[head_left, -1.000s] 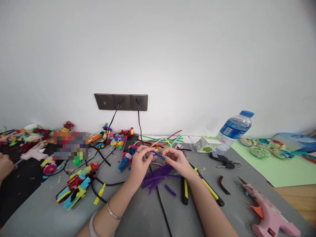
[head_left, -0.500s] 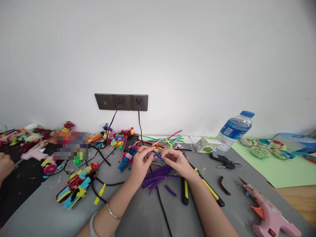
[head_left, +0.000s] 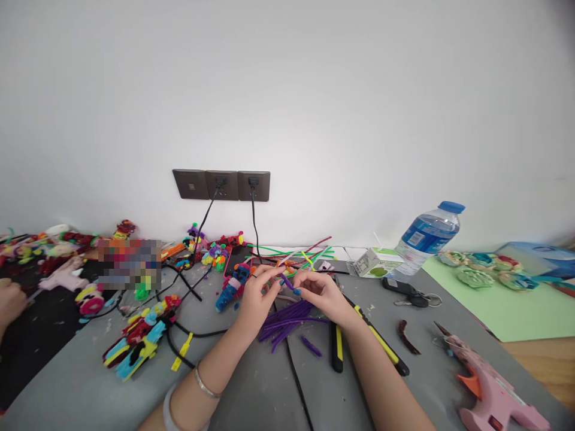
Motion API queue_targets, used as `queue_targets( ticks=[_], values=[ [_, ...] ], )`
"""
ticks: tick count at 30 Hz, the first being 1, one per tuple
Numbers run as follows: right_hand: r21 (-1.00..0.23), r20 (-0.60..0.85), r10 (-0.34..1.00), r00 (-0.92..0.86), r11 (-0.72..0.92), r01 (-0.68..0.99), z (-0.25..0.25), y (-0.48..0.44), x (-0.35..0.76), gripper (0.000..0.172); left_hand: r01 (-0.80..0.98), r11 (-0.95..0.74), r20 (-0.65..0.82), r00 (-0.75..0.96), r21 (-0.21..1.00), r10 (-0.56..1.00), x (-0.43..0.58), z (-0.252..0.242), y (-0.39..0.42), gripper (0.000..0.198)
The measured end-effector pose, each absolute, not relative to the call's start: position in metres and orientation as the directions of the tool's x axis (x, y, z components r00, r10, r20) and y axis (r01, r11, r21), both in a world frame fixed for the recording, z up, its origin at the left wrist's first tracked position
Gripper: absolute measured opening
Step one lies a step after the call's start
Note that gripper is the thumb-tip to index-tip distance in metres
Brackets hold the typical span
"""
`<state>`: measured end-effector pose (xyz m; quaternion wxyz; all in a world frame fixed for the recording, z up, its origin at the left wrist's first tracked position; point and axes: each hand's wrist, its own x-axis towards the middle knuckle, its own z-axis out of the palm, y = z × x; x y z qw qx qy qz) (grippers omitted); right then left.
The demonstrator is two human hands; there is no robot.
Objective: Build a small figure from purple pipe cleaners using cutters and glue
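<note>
Between my two hands is a short purple pipe cleaner [head_left: 286,280], pinched at both ends. My left hand [head_left: 263,293] has its thumb and fingertips closed on one end. On the other end, the thumb and forefinger of my right hand [head_left: 321,294] are closed. Just below lies a bundle of purple pipe cleaners [head_left: 287,320] on the grey table [head_left: 251,389]. A short purple piece [head_left: 311,346] rests apart from the bundle. Yellow-and-black pliers [head_left: 377,338] lie partly under my right forearm. A blue pipe-cleaner figure [head_left: 231,293] is left of my left hand.
On the right are a pink glue gun [head_left: 494,383], keys [head_left: 415,296], a drink carton [head_left: 377,262] and a water bottle [head_left: 426,236]. Colourful pipe-cleaner figures [head_left: 139,338] and black cables [head_left: 294,371] lie left and centre. Another person's hand [head_left: 11,302] is at far left.
Almost nothing differs. Both hands keep their pinch on the purple pipe cleaner, with only a slight shift of the fingers.
</note>
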<state>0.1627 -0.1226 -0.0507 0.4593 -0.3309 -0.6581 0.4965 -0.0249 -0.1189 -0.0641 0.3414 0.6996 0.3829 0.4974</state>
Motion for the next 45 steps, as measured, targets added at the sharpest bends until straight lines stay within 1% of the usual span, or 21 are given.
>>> queue_targets(
  ticks=[6, 10, 13, 16, 19, 23, 32, 45],
  values=[
    [-0.973, 0.226, 0.930, -0.291, 0.230, -0.020, -0.050, -0.122, 0.162, 0.026, 0.270, -0.468, 0.417, 0.227, 0.841, 0.880, -0.026, -0.066, -0.117, 0.032],
    [-0.969, 0.246, 0.944, -0.221, 0.241, -0.046, -0.051, -0.120, 0.163, 0.026, 0.317, -0.469, 0.413, 0.231, 0.824, 0.881, -0.025, -0.069, -0.116, 0.026],
    [-0.964, 0.264, 0.945, -0.194, 0.264, -0.029, -0.053, -0.118, 0.163, 0.026, 0.318, -0.446, 0.390, 0.228, 0.836, 0.892, -0.023, -0.068, -0.117, 0.025],
    [-0.953, 0.297, 0.940, -0.169, 0.304, 0.012, -0.055, -0.116, 0.162, 0.027, 0.305, -0.402, 0.343, 0.230, 0.863, 0.911, -0.020, -0.064, -0.120, 0.023],
    [-0.933, 0.339, 0.931, -0.135, 0.351, 0.074, -0.058, -0.115, 0.162, 0.027, 0.293, -0.359, 0.293, 0.247, 0.886, 0.924, -0.018, -0.059, -0.124, 0.014],
    [-0.914, 0.370, 0.923, -0.106, 0.382, 0.136, -0.060, -0.114, 0.163, 0.027, 0.259, -0.327, 0.264, 0.249, 0.909, 0.932, -0.017, -0.058, -0.125, 0.009],
    [-0.885, 0.402, 0.911, -0.089, 0.412, 0.216, -0.059, -0.114, 0.164, 0.018, 0.154, -0.262, 0.226, 0.216, 0.953, 0.950, -0.019, -0.063, -0.120, 0.010],
    [-0.853, 0.443, 0.890, -0.106, 0.455, 0.255, -0.057, -0.116, 0.163, 0.018, 0.041, -0.166, 0.150, 0.257, 0.985, 0.955, -0.016, -0.069, -0.120, 0.020]
  ],
)
